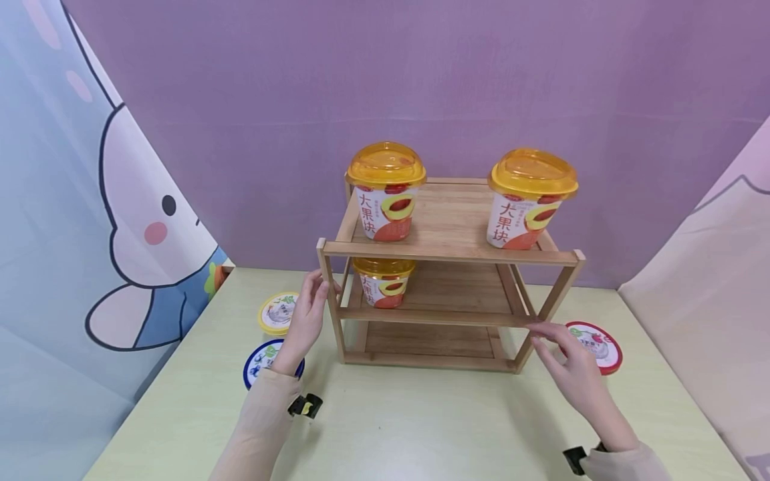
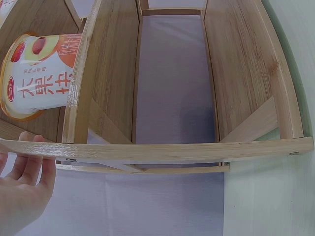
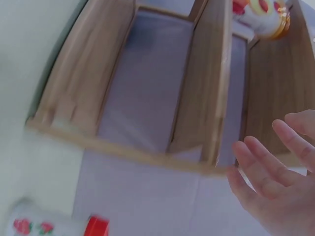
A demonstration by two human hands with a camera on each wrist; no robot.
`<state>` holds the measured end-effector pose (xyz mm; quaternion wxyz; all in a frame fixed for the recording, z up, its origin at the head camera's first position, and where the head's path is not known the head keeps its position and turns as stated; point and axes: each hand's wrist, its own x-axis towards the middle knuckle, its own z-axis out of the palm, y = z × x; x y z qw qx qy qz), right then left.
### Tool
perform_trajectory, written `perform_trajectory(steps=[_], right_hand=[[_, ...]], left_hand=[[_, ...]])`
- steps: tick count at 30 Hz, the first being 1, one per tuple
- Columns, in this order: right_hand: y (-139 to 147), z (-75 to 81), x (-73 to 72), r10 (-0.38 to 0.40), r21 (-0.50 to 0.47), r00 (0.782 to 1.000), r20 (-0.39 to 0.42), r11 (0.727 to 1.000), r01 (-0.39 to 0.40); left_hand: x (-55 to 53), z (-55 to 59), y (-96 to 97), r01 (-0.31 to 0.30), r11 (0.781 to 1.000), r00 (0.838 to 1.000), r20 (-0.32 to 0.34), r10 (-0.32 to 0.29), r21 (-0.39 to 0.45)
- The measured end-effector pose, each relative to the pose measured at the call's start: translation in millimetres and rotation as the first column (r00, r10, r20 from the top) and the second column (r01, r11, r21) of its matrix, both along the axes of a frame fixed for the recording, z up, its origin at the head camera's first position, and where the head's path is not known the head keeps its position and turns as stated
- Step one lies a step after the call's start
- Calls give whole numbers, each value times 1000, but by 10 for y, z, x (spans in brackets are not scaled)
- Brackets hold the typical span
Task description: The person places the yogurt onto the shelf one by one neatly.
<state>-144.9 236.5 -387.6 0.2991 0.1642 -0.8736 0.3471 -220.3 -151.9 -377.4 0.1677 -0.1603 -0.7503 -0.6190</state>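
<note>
Sleeves (image 1: pixel 260 424) nearest, over worktop (image 1: pixel 409 424); wooden rack (image 1: pixel 454 227) near its back edge. Left hand (image 1: pixel 308 317): fingers curled round front-left post (image 1: pixel 337 334). Right hand (image 1: pixel 571 367): released, fingertips at front-right post (image 1: pixel 558 292). Step, judged: steadying rack; next move calls for a matching right grip.

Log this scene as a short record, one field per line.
Rack: three-tier light-brown wooden rack
Top shelf: white cup with domed orange lid at left, matching cup at right
Middle shelf: third such cup at left
Left of rack: yellow-rimmed round tub, blue-rimmed round tub
Right of rack: red-rimmed round tub
Left hand: fingers around left front post
Right hand: at right front post, contact unclear
</note>
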Motion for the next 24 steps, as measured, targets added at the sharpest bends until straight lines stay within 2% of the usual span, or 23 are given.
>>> perform_trajectory(steps=[11,16,24], right_hand=[[406,-206,72,-109,14,994,0,994,109],[568,-283,63,-183,63,983,25,981,181],[766,-384,9,-190,86,981,49,979,185]], left_hand=[[4,4,-9,-8,1000,1000,1,8,-16],[2,12,4,-2,1000,1000,-2,2,0],[31,50,8,5,1000,999,38,-5,-2]])
